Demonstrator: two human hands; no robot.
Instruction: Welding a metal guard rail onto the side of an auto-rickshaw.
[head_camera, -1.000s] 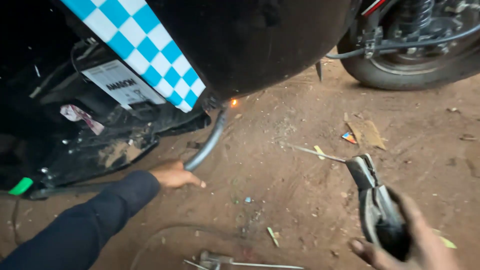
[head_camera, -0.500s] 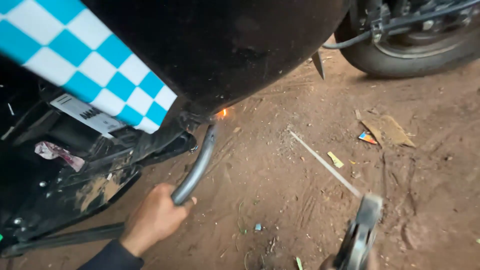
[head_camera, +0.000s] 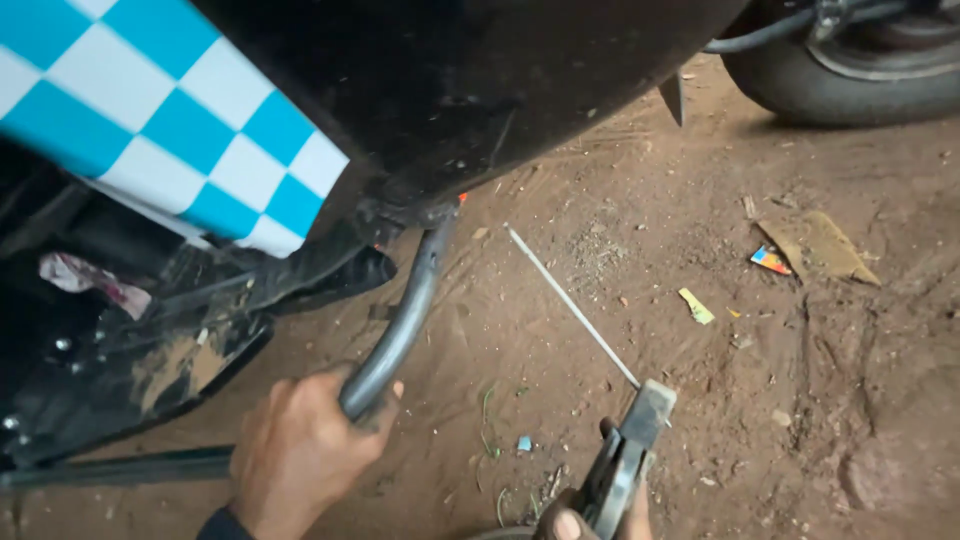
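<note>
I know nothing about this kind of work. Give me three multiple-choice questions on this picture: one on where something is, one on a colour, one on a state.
1. Where does the left hand grip?
A. the tyre
B. the lower end of the bent grey pipe
C. the paper scrap

2. What colours is the checked panel?
A. red and black
B. blue and white
C. green and yellow

3. What about the thin rod?
A. clamped in the holder in the right hand
B. lying loose on the ground
C. touching the pipe

Answers: 1 B, fingers wrap the pipe. 2 B, squares show it. 3 A, the rod's near end sits in the clamp.
</note>
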